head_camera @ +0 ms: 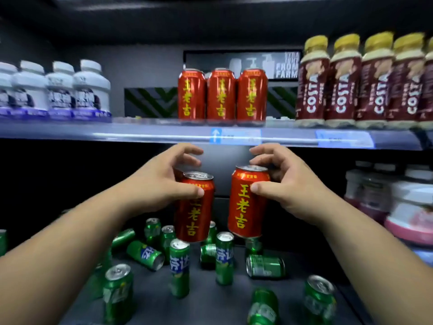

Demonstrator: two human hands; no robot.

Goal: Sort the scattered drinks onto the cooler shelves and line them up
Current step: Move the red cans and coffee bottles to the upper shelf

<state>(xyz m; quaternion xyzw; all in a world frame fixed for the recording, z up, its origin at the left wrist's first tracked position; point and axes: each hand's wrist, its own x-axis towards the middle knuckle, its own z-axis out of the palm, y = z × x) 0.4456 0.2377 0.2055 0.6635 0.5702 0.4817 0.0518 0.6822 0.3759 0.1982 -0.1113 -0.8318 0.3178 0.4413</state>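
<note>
the upper shelf (117, 133) carried white bottles (77, 90) at left, three shelved red cans (221, 95) in the middle and brown coffee bottles (342, 83) at right. on the lower shelf (210, 301) green cans (225, 259) lay scattered, some upright, some tipped. above them our left hand (159, 181) gripped the left can (195, 207) and our right hand (285, 184) gripped the right can (248, 202), both red, just under the upper shelf.

Both bare forearms reach up and forward from the lower corners, converging toward the centre. The left hand (159, 181) grips a red can (195, 214) near its top, thumb across the front, upper fingers curled above the rim. The right hand (290, 184) mirrors it on a second red can (247, 207), held slightly higher
</note>
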